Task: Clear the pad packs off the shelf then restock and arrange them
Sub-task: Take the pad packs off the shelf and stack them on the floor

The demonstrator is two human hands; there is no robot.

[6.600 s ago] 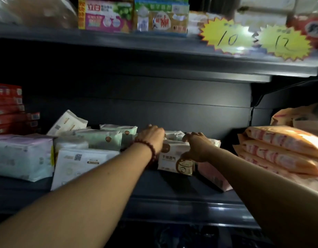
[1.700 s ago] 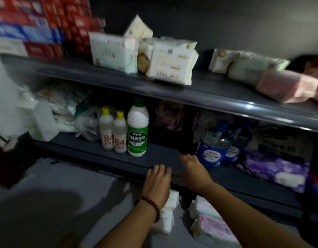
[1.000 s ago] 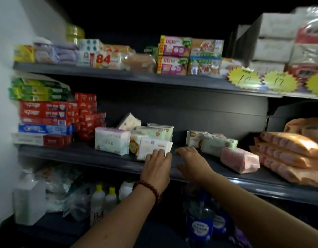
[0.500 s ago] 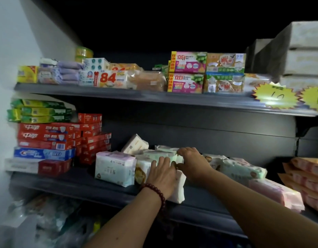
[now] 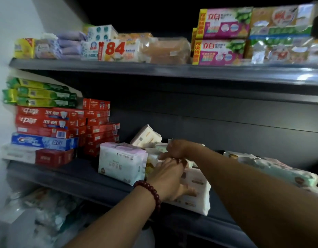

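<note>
1. The middle shelf (image 5: pixel 74 178) carries all the task's goods. Stacked toothpaste cartons (image 5: pixel 47 122) stand at its left end, and the pad packs sit from the centre rightwards.
2. The pink-and-white pad pack (image 5: pixel 121 161) stands upright, closest to the cartons. It looks like soft film wrap over padding, so it is probably light and squashy, with a slippery skin. Gripping it across its narrow sides or pinching the top seam should hold better than pressing its face.
3. The greenish pad packs (image 5: pixel 280 169) lie flat on the shelf at the right, well apart from the hands.
4. The white pad pack (image 5: pixel 197 194) stands near the shelf's front edge, just right of the pink-and-white one. It will likely bulge under pressure, so a grip over the top edge suits it.
5. A tilted white pack (image 5: pixel 145 136) leans at the back of the cluster.
6. The left hand (image 5: pixel 168 179), with a bead bracelet (image 5: pixel 149 190) on its wrist, has its thumb spread on the white pad pack's face. Its fingers curl over the top, which I judge to be a grip.
7. The right hand (image 5: pixel 179 149) reaches over the cluster with its fingers bent downward. Blur hides whether they pinch anything.
8. Compared with half a second ago, the view has moved closer and further left, and the yellow price tags are out of frame. The left hand, which lay flatter against the pack, now curls, and the two hands overlap.
</note>
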